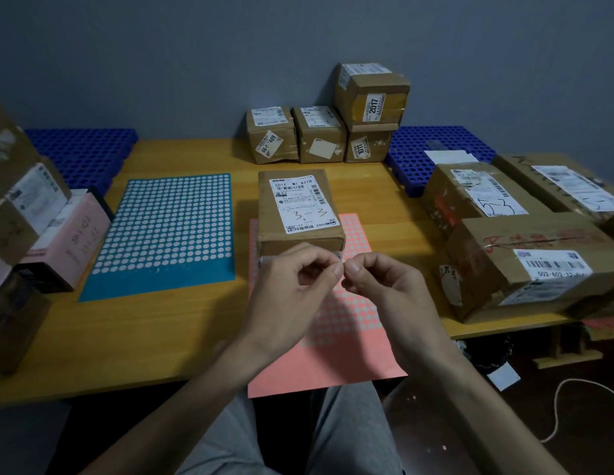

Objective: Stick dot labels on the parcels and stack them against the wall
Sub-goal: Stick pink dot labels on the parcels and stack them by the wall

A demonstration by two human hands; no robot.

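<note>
Parcel: stood on pink sheet on table, label up.
Left hand, right hand: hovered just before parcel, thumb and forefinger tips pinched, meeting tip to tip; content too small to tell.
Stack: sat against wall.
Blue sheet: lay left of parcel.

Lighting dim and cool, with soft diffuse illumination from above. The grey wall darkens toward the upper corners. The worktop shows faint, soft shadows and no glare. Wide-angle distortion bends the edges; boxes at left and right appear stretched and slightly blurred. Centre is reasonably sharp; area below the worktop is nearly black.
</note>
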